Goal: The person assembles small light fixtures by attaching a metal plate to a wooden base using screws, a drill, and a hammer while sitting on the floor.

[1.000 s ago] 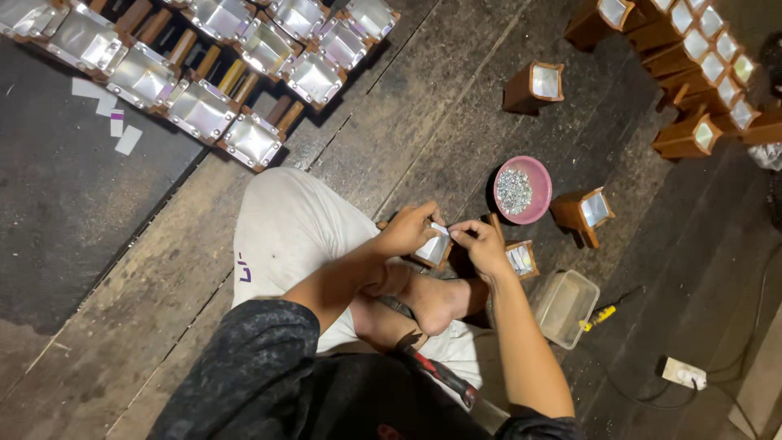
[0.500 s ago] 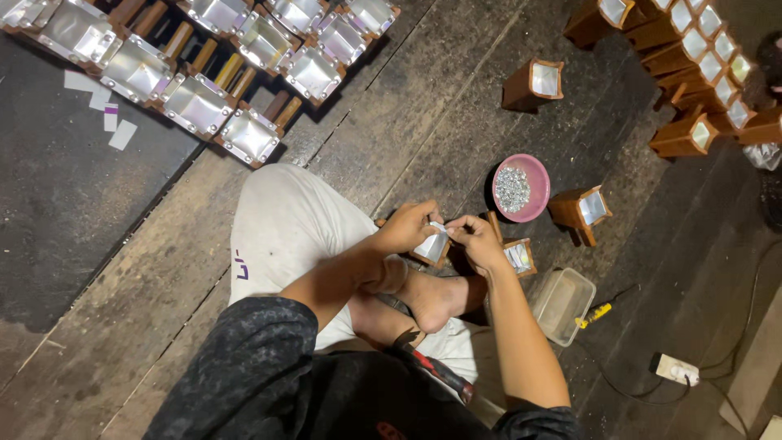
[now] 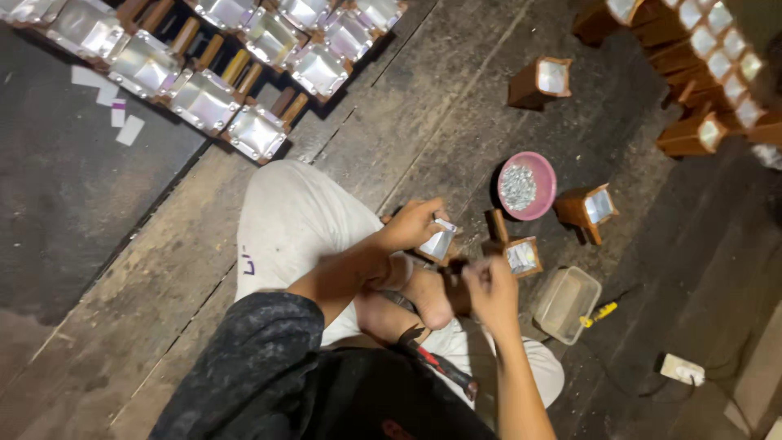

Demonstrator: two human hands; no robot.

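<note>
My left hand (image 3: pixel 411 224) covers one side of the small metal-lined wooden box (image 3: pixel 438 242), so I cannot see how my fingers sit on it. Just below that box my right hand (image 3: pixel 491 287) is blurred, and the dark thing it grips cannot be made out. Right of the box, the pink bowl (image 3: pixel 527 186) holds bits too small to tell. Far above it, rows of boxes (image 3: pixel 244 49) run off the top edge.

dark speckled tee, white shorts w/ purple mark, barefoot
</note>
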